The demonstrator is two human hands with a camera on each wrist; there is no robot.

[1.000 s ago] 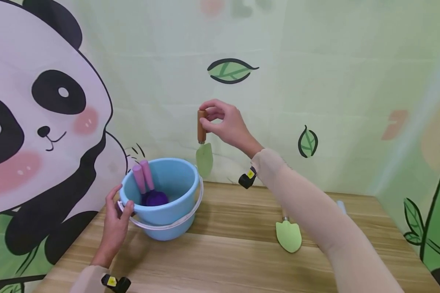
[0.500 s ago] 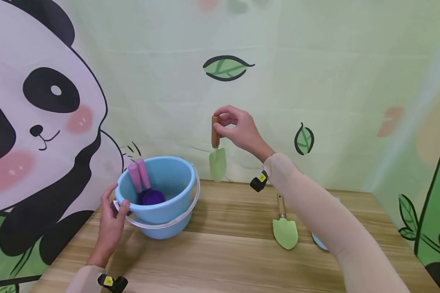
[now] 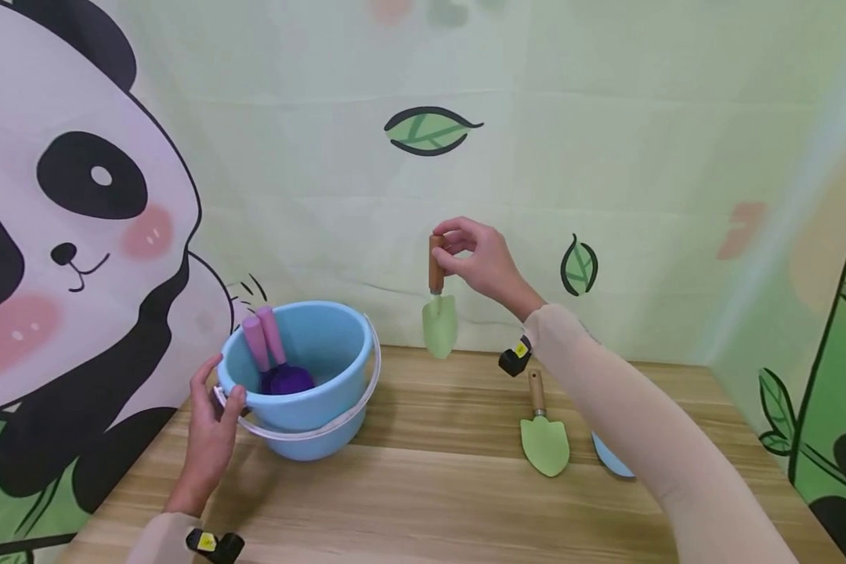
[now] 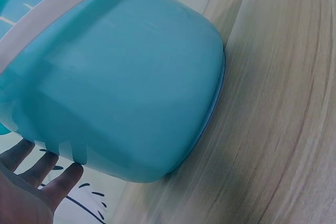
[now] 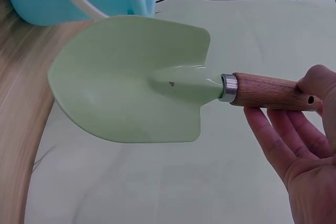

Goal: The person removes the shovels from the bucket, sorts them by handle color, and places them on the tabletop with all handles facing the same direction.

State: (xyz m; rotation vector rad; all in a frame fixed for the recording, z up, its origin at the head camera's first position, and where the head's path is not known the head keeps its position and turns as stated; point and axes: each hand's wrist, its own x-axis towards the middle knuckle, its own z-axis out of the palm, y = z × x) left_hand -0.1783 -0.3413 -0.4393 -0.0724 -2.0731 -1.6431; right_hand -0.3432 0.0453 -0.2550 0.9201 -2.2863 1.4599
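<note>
Head view, trowel (image 3: 439,313): upright, blade down, above the worktop (image 3: 423,501), right of the bucket (image 3: 303,415).
Right hand (image 3: 485,257): fingers pinching its wooden handle (image 5: 273,93) (metal collar (image 5: 228,87) below).
Left hand (image 3: 213,431): fingers spread, touching the bucket's side.
Bucket: on the worktop, pink handles (image 3: 273,335) leaning inside.
Second trowel (image 3: 545,445): on the worktop, near a blue thing (image 3: 609,459) partly hidden by a sleeve (image 3: 630,399).
</note>
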